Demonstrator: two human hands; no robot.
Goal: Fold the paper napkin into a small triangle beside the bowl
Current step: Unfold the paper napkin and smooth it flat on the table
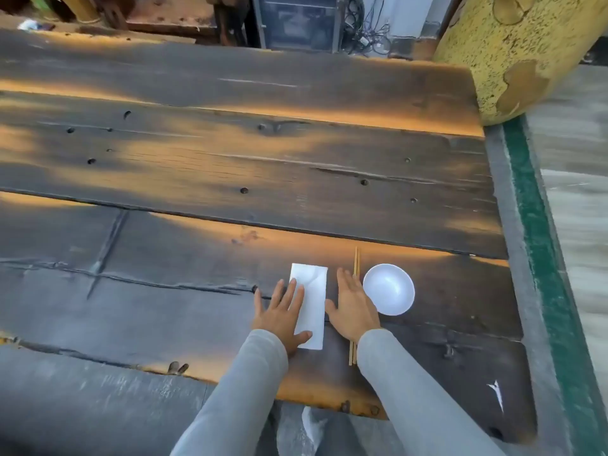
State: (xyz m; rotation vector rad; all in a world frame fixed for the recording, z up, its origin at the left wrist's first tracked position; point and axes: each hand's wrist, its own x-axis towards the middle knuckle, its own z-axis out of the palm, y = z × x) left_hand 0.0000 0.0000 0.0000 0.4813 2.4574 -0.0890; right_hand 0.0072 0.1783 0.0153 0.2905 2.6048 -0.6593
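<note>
A white paper napkin [312,297] lies flat as a long rectangle on the dark wooden table [230,159], left of a small white bowl [389,288]. My left hand [281,315] rests spread on the napkin's left edge, fingers and thumb lying over the paper. My right hand [353,307] lies flat and open on the table between the napkin and the bowl, its thumb at the napkin's right edge. A pair of wooden chopsticks [355,261] runs lengthwise under my right hand, between napkin and bowl.
The table's right edge meets a grey and green strip [526,225]. A large yellow rough-surfaced pillar [513,51] stands at the far right corner. Dark equipment and cables [329,24] sit beyond the far edge. The near table edge [296,399] is just below my sleeves.
</note>
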